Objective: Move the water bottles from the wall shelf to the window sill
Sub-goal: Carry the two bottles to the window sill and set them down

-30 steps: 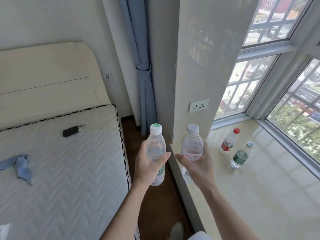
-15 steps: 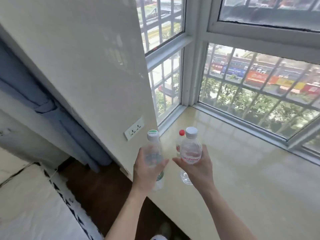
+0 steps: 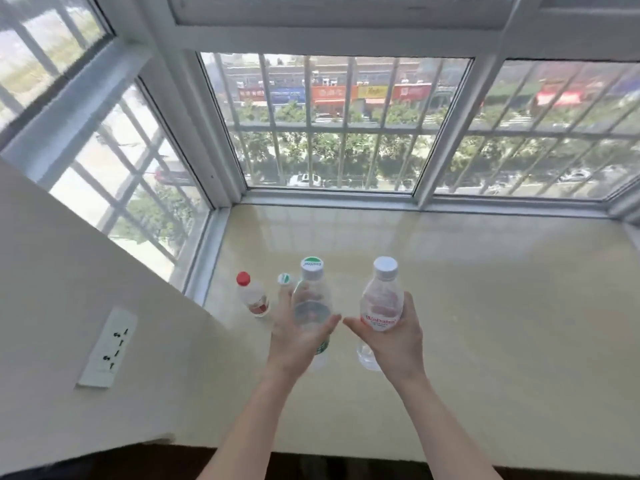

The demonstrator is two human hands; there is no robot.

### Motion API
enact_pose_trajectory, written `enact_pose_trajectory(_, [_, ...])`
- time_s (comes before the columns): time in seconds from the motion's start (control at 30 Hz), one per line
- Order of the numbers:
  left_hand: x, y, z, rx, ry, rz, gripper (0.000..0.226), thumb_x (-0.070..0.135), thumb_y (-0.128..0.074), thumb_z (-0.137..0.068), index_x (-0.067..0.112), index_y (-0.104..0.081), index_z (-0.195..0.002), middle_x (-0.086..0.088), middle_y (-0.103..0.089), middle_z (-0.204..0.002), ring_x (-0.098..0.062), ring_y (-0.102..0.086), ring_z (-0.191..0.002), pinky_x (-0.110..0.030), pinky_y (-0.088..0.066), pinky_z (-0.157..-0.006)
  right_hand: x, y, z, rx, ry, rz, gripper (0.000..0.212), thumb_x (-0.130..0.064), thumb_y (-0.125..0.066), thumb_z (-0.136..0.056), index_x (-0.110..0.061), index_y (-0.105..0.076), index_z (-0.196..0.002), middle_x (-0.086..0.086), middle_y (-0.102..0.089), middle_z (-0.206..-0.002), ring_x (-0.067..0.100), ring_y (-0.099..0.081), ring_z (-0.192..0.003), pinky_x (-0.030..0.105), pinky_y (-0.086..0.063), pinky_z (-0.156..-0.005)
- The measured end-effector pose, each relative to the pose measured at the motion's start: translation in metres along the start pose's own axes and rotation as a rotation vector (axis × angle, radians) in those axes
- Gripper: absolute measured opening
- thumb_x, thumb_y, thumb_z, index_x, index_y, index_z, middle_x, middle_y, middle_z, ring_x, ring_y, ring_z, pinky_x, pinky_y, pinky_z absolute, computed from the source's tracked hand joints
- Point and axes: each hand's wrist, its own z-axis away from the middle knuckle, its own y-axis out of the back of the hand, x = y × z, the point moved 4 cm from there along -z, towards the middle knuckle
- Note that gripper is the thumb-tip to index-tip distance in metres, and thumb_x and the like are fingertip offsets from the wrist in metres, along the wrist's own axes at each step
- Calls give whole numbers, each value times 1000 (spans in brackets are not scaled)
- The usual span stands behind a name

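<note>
Placement over window sill (image 3: 485, 306), right of red-capped bottle (image 3: 251, 297): left grip (image 3: 298, 336) clenched round green-capped bottle (image 3: 311, 306), right grip (image 3: 391, 341) round white-capped bottle (image 3: 381, 303). Long axes near vertical, caps up, tilted slightly toward the window. Lower straight, seat bases flat beside red-capped bottle, then release.

At the left of my view a cream wall (image 3: 52, 271) carries a white power socket (image 3: 107, 348). White window frames (image 3: 221, 133) run across the top, with a barred grille (image 3: 346, 126) behind the glass. Through it I see coloured shop signs (image 3: 332, 93), green trees (image 3: 346, 154) and a white car (image 3: 304, 180). Dark floor (image 3: 104, 462) edges the bottom.
</note>
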Motion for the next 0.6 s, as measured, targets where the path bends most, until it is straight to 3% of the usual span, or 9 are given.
enact_pose_trajectory(0.1, [-18, -18, -16, -51, 40, -20, 55, 41, -83, -64, 21, -59, -110, 7, -64, -108, -10, -65, -101, -29, -51, -87, 22, 6, -11, 54, -42, 32, 58, -23, -97, -56, -25, -53, -94, -11, -65, -82, 4, -63, -75, 14, -48, -63])
enact_pose_trajectory(0.2, [-48, -30, -29, -56, 88, -45, 62, 49, -83, -58, 26, -58, -110, 11, -64, -110, -10, -61, -107, -27, -49, -88, 51, 6, -28, 96, -84, 51, 57, -19, -95, -58, -25, -50, -92, -13, -63, -84, 2, -61, -76, 11, -45, -62])
enact_pose_trajectory(0.3, [-79, -45, -45, -64, 110, -96, 56, 40, -88, -62, 37, -54, -108, 18, -62, -105, 4, -57, -103, -13, -44, -83, 90, 3, -52, 124, -131, 73, 56, -18, -95, -58, -24, -50, -92, -15, -63, -83, 4, -61, -78, 13, -45, -62])
enact_pose_trajectory(0.37, [-103, -56, -61, -90, 110, -131, 58, 32, -89, -66, 32, -54, -112, 15, -61, -108, 8, -55, -102, -5, -40, -80, 118, -2, -71, 124, -155, 68, 56, -18, -94, -59, -21, -51, -94, -18, -63, -83, 2, -61, -78, 17, -47, -65])
enact_pose_trajectory(0.5, [-156, -76, -92, -98, 142, -136, 53, 30, -87, -67, 30, -54, -108, 11, -64, -105, -5, -61, -102, -21, -50, -80, 167, -19, -107, 101, -149, 51, 57, -17, -93, -61, -16, -52, -101, -18, -62, -93, -9, -58, -84, 7, -43, -67])
enact_pose_trajectory(0.6, [-186, -89, -118, -84, 137, -136, 51, 28, -87, -68, 33, -52, -105, 15, -63, -101, -2, -60, -97, -12, -45, -73, 198, -31, -135, 103, -123, 37, 58, -20, -94, -61, -18, -51, -100, -18, -62, -96, -7, -58, -88, 13, -45, -72])
